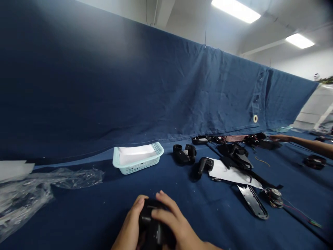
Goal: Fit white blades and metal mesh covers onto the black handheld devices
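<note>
Between my two hands, at the bottom middle of the head view, is a glossy black plastic part [156, 231] with a rounded top; its lower end is cut off by the picture edge. My left hand [132, 222] grips it from the left, thumb near the top. From the right, my right hand [173, 218] wraps it, with fingers lying over its upper face. The palms and undersides of both hands are hidden. Just beyond them the blue cloth-covered table [111, 205] shows.
Ahead stands a light blue basket [140, 167] with white paper inside. Clear plastic bags [33, 194] lie left. Rightward are a black curved part [203, 166], black housings [184, 154], a long shell [252, 201] and a wired motor [273, 197]. Another person's arm [309, 144] reaches in beneath the blue curtain [156, 86].
</note>
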Motion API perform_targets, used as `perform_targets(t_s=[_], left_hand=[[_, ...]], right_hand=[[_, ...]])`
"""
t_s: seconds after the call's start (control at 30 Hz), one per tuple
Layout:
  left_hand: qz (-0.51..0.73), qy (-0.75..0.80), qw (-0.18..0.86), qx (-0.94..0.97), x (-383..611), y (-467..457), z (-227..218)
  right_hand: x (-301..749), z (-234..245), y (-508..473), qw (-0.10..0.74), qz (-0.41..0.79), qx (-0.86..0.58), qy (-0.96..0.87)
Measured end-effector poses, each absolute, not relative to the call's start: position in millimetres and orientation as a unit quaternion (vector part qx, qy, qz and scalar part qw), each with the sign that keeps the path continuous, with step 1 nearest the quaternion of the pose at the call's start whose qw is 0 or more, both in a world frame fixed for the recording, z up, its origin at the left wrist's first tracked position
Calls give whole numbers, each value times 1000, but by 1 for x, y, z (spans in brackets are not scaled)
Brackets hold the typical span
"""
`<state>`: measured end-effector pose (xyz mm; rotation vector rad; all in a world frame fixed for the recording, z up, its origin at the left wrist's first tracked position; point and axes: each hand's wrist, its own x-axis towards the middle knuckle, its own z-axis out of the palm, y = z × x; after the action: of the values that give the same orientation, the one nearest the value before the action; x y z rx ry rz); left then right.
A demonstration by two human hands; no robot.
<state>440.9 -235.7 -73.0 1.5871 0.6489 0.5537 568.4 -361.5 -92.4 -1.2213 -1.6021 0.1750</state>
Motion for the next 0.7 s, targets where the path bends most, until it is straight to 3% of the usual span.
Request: perform_targets(t_s=[0.1, 0.2, 0.47, 0.7], left_hand=[[300, 309, 626, 650, 440, -233, -73], [328, 305, 565, 693, 437, -232, -72], [426, 130, 470, 762, 425, -255, -64], [434, 145, 441, 772, 419, -263, -69]], right_hand=[[560, -90, -363, 647, 278, -526, -476], [554, -82, -366, 678, 443, -465, -358], [533, -78, -382, 635, 456, -483, -394], [524, -95, -369, 608, 463, -488, -421]])
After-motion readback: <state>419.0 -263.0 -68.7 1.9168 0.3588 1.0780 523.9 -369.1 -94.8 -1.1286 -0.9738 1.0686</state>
